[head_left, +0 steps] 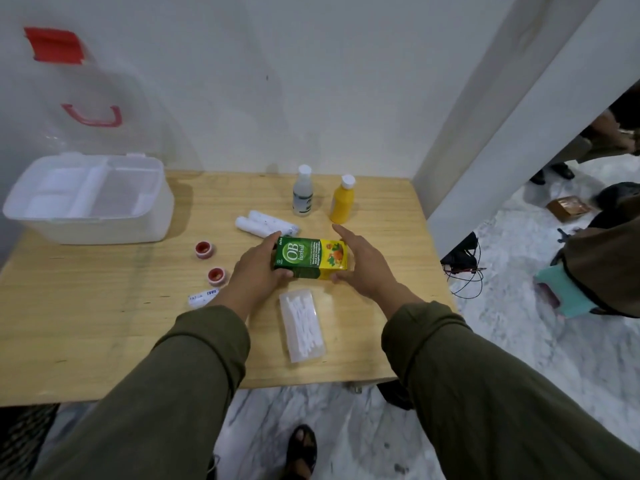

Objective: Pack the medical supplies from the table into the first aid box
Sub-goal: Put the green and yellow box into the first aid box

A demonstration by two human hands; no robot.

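A green and yellow medicine carton (311, 257) lies on its side in the middle of the wooden table (86, 323). My left hand (254, 268) grips its green end and my right hand (363, 263) holds its yellow end. The white first aid box (149, 216) stands open at the table's far left, its clear lid (93, 98) with red handle leaning up against the wall. Two white bandage rolls (265, 224) lie just beyond the carton. A clear case of cotton swabs (302, 325) lies in front of it.
A clear bottle (302, 192) and a yellow bottle (343, 200) stand at the back. Two red tape rolls (204, 250) (217, 275) and a small white tube (202, 296) lie left of my left hand. A white partition (519, 133) borders the table's right side.
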